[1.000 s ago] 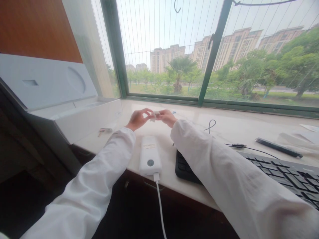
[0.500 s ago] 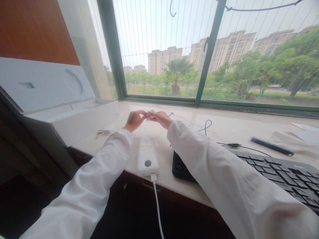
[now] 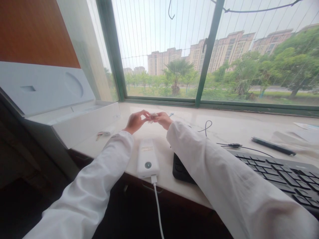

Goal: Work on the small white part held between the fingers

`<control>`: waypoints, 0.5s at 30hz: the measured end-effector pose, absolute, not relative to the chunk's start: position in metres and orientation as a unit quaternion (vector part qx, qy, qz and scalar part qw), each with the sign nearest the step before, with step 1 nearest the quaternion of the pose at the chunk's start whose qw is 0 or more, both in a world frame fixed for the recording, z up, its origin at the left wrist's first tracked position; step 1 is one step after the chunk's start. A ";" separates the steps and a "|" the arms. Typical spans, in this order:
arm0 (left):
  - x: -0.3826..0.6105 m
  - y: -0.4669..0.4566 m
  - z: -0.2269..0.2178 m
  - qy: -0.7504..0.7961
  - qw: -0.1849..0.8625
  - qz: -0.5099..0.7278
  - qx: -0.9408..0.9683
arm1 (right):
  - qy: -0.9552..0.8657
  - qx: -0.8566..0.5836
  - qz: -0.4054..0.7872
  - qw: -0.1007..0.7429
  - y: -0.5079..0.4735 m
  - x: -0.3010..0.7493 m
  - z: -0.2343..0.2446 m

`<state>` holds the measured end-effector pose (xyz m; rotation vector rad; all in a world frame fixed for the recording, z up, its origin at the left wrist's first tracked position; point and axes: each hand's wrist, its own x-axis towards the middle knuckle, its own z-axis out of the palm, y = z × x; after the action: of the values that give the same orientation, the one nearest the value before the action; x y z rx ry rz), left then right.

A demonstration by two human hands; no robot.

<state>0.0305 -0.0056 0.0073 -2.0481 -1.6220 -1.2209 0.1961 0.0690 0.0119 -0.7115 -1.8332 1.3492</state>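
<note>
As the left hand and the right hand meet above the pale stone surface, they pinch a small white piece between their fingers, held up off the stone; it is too small to tell what it is. Directly below and nearer the person, between the two forearms, lies a white power bank with a round dark button, a white cable plugged into its near end and hanging over the surface's edge. To the left of the hands stands an open white box, its lid raised, with a small metallic item on the stone just in front of it. To the right of the hands, a black keyboard runs out from beneath the right sleeve, and beyond it lie a thin black cable and a black stick-shaped object. Ahead of the hands, a green-framed window looks out on trees and apartment blocks.
</note>
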 end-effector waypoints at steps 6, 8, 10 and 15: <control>0.032 -0.006 0.008 -0.530 0.126 -0.442 -0.712 | -0.722 -0.275 0.523 0.359 0.066 0.201 0.018; 0.032 -0.006 0.008 -0.521 0.130 -0.449 -0.714 | -0.725 -0.289 0.512 0.358 0.067 0.203 0.018; 0.033 -0.007 0.008 -0.517 0.137 -0.450 -0.715 | -0.729 -0.305 0.498 0.356 0.069 0.206 0.018; 0.034 -0.007 0.007 -0.520 0.131 -0.440 -0.721 | -0.737 -0.348 0.464 0.347 0.071 0.212 0.020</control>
<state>0.0345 -0.0066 0.0069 -2.0930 -1.5100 -1.2774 0.2118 0.0713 0.0204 -0.9024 -1.9115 1.2035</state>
